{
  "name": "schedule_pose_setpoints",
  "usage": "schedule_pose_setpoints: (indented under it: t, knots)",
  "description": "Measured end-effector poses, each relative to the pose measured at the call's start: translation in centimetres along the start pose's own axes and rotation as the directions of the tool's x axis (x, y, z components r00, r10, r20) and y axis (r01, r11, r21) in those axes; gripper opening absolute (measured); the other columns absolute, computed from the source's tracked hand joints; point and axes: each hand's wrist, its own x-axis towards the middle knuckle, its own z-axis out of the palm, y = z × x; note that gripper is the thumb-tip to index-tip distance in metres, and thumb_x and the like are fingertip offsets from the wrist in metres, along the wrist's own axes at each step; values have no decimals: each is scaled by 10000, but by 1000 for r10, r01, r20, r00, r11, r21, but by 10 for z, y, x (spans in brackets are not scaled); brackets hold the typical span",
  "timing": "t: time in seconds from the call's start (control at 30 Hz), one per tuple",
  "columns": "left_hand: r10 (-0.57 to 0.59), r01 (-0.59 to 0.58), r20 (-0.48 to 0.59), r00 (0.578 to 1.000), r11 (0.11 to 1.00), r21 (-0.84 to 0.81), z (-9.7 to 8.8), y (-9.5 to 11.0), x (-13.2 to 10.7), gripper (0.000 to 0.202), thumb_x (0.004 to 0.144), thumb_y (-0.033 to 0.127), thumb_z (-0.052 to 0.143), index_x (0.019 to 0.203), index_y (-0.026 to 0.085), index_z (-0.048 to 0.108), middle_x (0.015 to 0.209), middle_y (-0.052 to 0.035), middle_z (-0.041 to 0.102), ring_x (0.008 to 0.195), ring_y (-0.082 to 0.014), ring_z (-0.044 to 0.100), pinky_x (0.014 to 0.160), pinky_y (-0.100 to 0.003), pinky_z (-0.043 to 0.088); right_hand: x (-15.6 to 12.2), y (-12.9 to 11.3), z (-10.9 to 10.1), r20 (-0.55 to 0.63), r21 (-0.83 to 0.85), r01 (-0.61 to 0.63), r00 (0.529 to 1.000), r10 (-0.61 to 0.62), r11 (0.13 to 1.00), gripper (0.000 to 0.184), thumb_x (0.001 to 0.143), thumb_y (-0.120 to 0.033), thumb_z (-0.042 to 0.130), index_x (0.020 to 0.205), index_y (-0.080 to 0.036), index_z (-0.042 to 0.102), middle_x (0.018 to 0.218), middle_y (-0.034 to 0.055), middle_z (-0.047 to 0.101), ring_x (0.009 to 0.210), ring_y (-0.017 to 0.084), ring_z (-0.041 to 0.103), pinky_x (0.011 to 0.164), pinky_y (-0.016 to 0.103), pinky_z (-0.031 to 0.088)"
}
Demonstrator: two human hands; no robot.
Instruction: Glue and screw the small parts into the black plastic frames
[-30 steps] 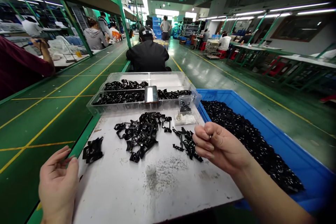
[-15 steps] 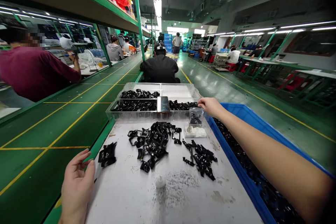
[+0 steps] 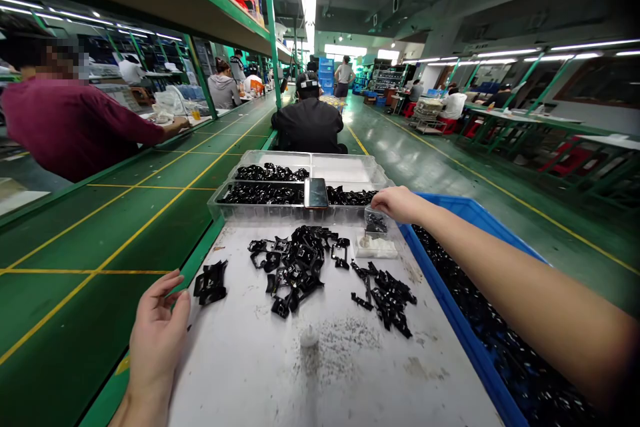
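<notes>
left hand open, fingers raised; right hand forward, arm outstretched

Bare left hand and bare right hand, slim fingers with short nails; bare right forearm, smooth and unmarked, tapering toward the wrist.

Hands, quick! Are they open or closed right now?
Left hand: open, holding nothing.
Right hand: curled beside the small clear box; cannot tell if it holds anything.
</notes>
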Motion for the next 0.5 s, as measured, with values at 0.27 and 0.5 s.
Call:
schedule_pose_setpoints:
  t: [0.27, 0.5]
  knots:
    - [-9, 9, 2, 1000, 1000, 22, -2, -3, -1, 419, 899, 460, 772, 1229, 239, 638, 1488, -126, 629, 1434, -379, 587, 1292, -624, 395, -2, -12, -7, 140, -85, -41, 989, 53, 996, 232, 784, -12, 623, 806, -223, 717, 819, 30, 738, 728, 186, 587, 709, 328, 326]
    - [-27, 27, 9, 1000, 998, 48, -2, -2, 0, 419, 882, 456, 773, 1211, 229, 645, 1470, -133, 639, 1427, -399, 585, 1273, -649, 400, 2, -8, -2, 129, -122, -76, 987, 92, 990, 173, 862, -113, 649, 863, -209, 792, 812, 60, 728, 708, 191, 608, 664, 305, 366]
